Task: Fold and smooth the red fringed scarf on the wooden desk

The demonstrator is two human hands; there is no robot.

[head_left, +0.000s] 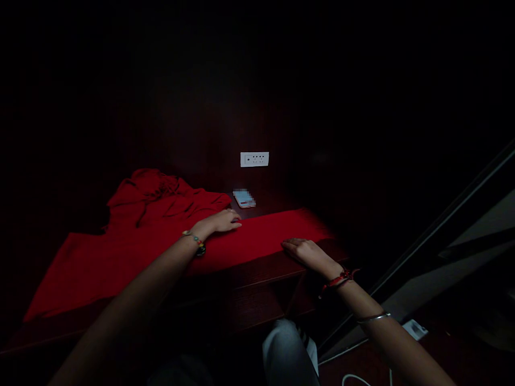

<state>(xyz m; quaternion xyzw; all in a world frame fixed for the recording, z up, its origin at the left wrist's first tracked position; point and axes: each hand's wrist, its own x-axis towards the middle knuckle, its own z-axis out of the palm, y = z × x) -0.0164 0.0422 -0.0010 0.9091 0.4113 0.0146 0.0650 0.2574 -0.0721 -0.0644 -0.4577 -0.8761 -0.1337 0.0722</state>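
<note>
A red garment (257,238) lies over a dark wooden desk (249,273). Its right part is spread flat like a long strip, while the back left part is heaped in folds. My left hand (225,220) rests on the upper edge of the flat strip, fingers stretched out and thumb apart. Along the strip's lower right edge, my right hand (308,252) lies flat with its fingers extended together, touching the cloth and the desk edge. Neither hand grips anything. A beaded bracelet circles my left wrist; a red cord and a metal bangle are on my right arm.
Behind my left hand a phone-like flat object (243,198), partly pixelated, lies on the desk. A white wall socket (254,159) sits above it. An open shelf (257,305) is under the desktop. A white cable (356,378) runs along the floor at lower right. Surroundings are very dark.
</note>
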